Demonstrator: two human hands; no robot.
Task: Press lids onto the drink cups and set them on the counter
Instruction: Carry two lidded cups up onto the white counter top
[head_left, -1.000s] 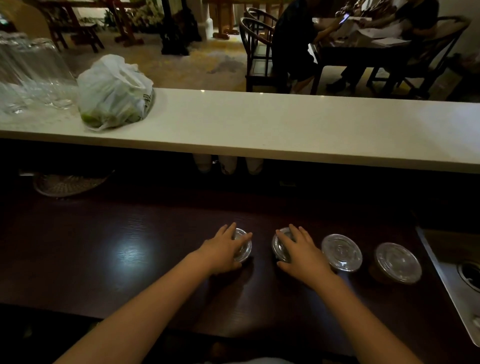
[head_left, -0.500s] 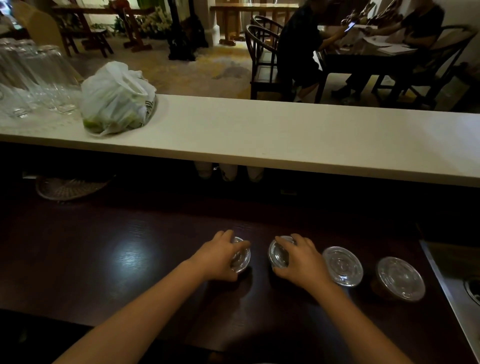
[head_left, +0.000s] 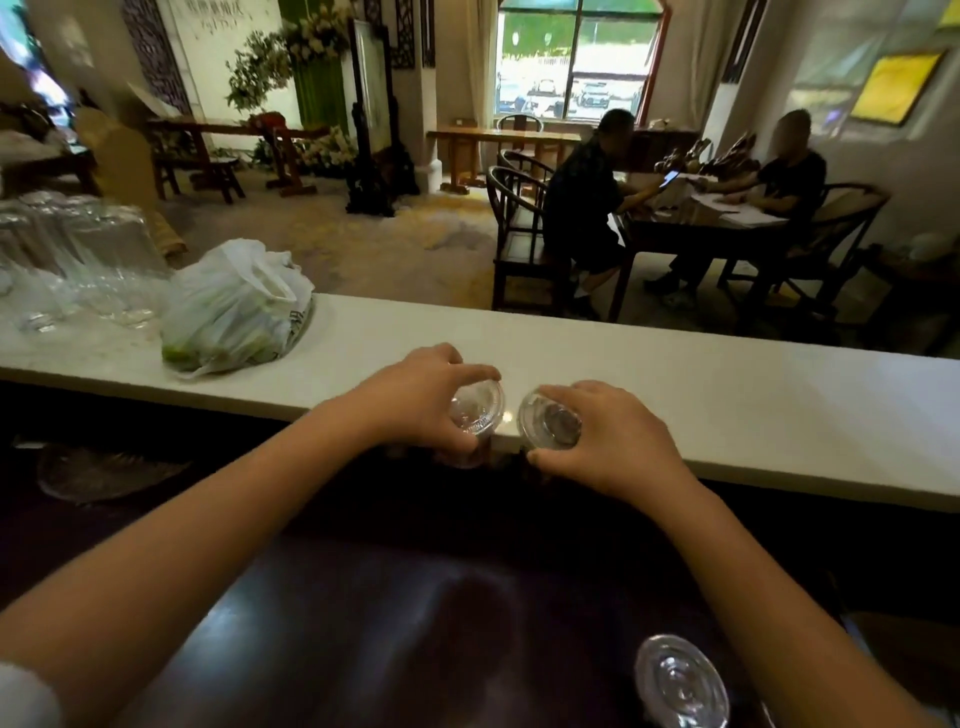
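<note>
Head view: my left hand (head_left: 415, 402) and right hand (head_left: 608, 441) each had fingers pinching a lidded cup (head_left: 477, 408) by its rim at twelve o'clock, over the tabletop (head_left: 727, 395) edge; thin plastic, likely light and crushable.

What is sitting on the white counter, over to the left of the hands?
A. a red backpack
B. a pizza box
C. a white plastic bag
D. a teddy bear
C: a white plastic bag with something green inside lies on the white counter, left of the left hand and the right hand, each holding a lidded cup.
</note>
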